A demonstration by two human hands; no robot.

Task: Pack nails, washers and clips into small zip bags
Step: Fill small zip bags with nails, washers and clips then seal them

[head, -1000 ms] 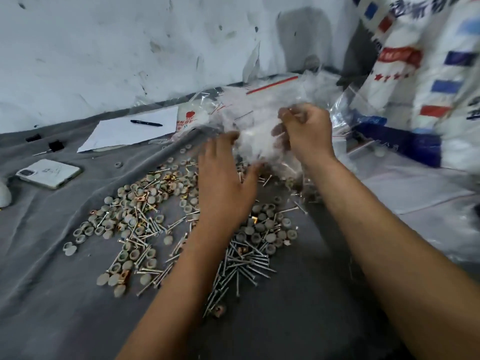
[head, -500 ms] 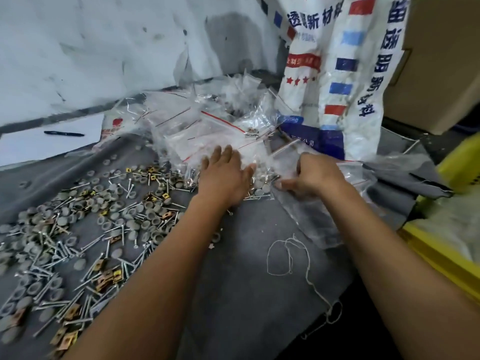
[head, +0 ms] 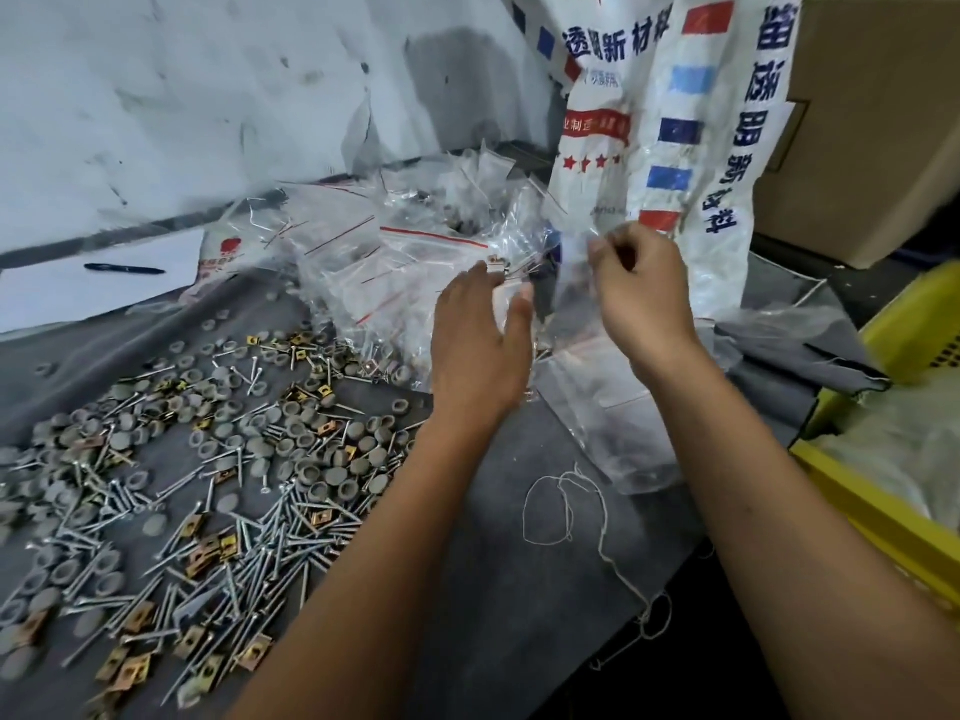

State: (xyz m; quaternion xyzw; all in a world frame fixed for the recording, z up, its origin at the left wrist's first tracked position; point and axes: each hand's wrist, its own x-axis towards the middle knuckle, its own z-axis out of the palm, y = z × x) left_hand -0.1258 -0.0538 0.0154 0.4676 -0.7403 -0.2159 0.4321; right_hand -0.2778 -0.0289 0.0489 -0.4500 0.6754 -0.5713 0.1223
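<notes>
Holding clear, crinkled zip bag point(head: 563, 252)

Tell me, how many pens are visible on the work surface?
1. The pen lies on the white paper at the far left, near the wall. Others may be hidden under the plastic bags.

Dark grey worktop point(head: 493, 589), silver nails point(head: 291, 532), grey washers point(head: 291, 444), brass-yellow clips point(head: 322, 518), clear zip bags point(head: 415, 252) with red strips, white sack point(head: 649, 96) striped red and blue, yellow crate point(head: 914, 324) right of the sack
</notes>
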